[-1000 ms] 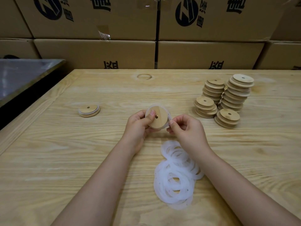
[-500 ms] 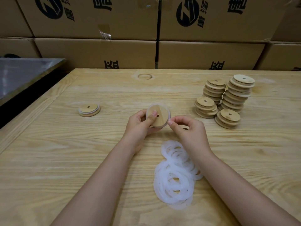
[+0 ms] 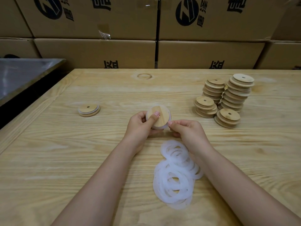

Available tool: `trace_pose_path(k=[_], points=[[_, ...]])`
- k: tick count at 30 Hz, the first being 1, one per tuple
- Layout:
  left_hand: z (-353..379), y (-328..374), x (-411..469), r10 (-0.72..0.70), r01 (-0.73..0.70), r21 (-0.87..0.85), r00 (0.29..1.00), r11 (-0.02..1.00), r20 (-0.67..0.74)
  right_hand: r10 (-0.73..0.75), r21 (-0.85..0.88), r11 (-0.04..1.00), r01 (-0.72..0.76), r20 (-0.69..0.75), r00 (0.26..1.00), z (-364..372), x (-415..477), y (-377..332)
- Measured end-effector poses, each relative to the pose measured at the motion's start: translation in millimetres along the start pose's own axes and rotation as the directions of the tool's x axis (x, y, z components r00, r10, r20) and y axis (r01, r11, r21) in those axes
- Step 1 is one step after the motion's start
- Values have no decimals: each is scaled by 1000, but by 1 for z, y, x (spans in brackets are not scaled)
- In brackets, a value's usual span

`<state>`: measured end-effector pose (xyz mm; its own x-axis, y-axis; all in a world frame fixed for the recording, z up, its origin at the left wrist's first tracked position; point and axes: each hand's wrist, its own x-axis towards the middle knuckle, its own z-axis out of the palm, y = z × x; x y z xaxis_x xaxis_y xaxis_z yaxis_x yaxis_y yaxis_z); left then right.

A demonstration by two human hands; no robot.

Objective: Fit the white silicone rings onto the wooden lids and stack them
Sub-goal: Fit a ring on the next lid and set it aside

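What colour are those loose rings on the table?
Translucent white rings, clearest in the head view.

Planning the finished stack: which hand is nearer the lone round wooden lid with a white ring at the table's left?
Left. The left hand is right of that lone wooden lid, apart from it; the right hand is farther right.

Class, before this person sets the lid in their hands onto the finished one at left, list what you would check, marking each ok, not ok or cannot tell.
1. Left hand grips the wooden lid: ok.
2. White ring sits around the lid's rim where visible: ok.
3. Ring seated evenly all round: cannot tell, fingers hide part.
4. Right hand clear of the ring: not ok, it pinches the edge.
5. Finished lid at left lies flat, top bare: ok.
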<state>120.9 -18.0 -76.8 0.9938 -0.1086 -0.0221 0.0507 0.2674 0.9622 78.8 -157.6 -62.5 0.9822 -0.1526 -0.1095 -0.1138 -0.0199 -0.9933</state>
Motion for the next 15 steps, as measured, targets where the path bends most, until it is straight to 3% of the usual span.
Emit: trace_pose_path(k=[6, 15], points=[[1, 2, -2, -3, 3, -35, 1000, 999, -6, -146, -65, 987, 145, -12, 989, 10, -3, 10], [5, 0, -2, 45, -39, 78, 996, 996, -81, 45, -70, 997, -39, 81, 996, 6, 4, 3]])
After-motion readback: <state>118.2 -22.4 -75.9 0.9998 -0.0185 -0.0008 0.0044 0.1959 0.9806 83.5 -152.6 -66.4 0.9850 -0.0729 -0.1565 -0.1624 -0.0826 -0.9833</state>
